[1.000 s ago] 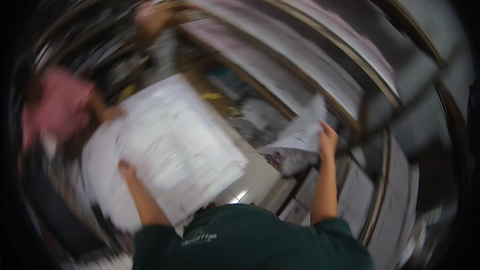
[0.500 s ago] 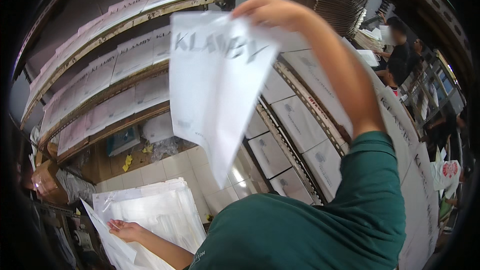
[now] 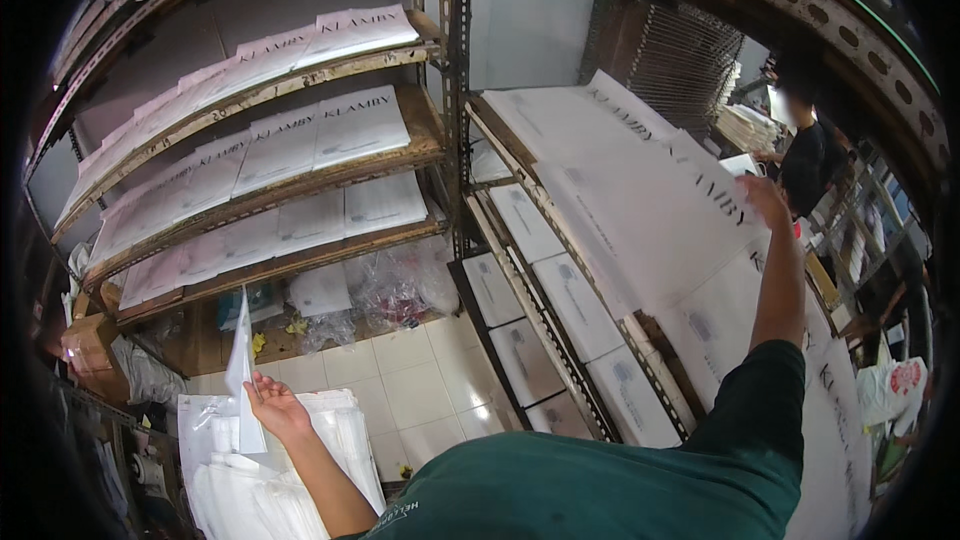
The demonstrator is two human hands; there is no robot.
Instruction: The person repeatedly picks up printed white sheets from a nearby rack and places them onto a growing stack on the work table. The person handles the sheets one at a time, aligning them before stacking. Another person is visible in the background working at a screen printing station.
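My left hand [image 3: 280,406] is at the lower left, fingers closed on a thin white sheet [image 3: 240,365] seen nearly edge-on. Below it lies a stack of white sheets [image 3: 335,445]. My right arm reaches out to the right, and my right hand [image 3: 768,202], somewhat blurred, grips the far right edge of a white sheet with dark printed lettering [image 3: 640,230]. That sheet spreads over the right-hand shelf, its printed end by my fingers. Around it, more printed white sheets [image 3: 620,125] lie on the same shelf.
On the left, a metal rack [image 3: 430,150] carries rows of printed white sheets on several wooden shelves. Clear plastic wrap [image 3: 400,285] sits under it, near a cardboard box [image 3: 95,355]. Lower right-hand shelves hold more sheets [image 3: 565,295]. A person [image 3: 815,165] stands beyond, at the right.
My right hand has swung right and down, bringing the printed sheet from in front of the left rack onto the right-hand shelf. My left hand has raised its sheet upright.
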